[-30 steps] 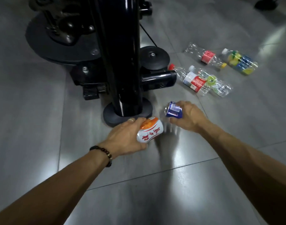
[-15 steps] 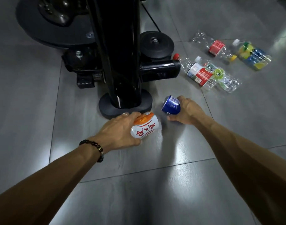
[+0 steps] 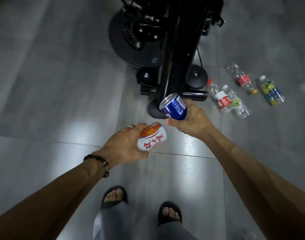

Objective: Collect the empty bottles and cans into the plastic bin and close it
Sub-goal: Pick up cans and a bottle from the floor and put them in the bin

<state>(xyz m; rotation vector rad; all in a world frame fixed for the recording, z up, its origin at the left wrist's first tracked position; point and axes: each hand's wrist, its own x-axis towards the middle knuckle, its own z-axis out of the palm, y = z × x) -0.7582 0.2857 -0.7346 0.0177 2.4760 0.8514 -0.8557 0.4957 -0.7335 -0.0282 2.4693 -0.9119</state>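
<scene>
Left hand (image 3: 124,144) is gripping a white and orange aluminium can with red lettering (image 3: 152,137), long axis tilting up and to the right. Right hand (image 3: 191,122) is clamping a blue aluminium can (image 3: 174,106), silver top pointing up-left. Both are being held over the grey tiled floor (image 3: 53,92) — half a second ago they were down by the black machine base (image 3: 165,49), now they're lifted and the sandalled feet (image 3: 114,196) are showing. Four crushed clear plastic bottles (image 3: 231,101) are still lying at right.
</scene>
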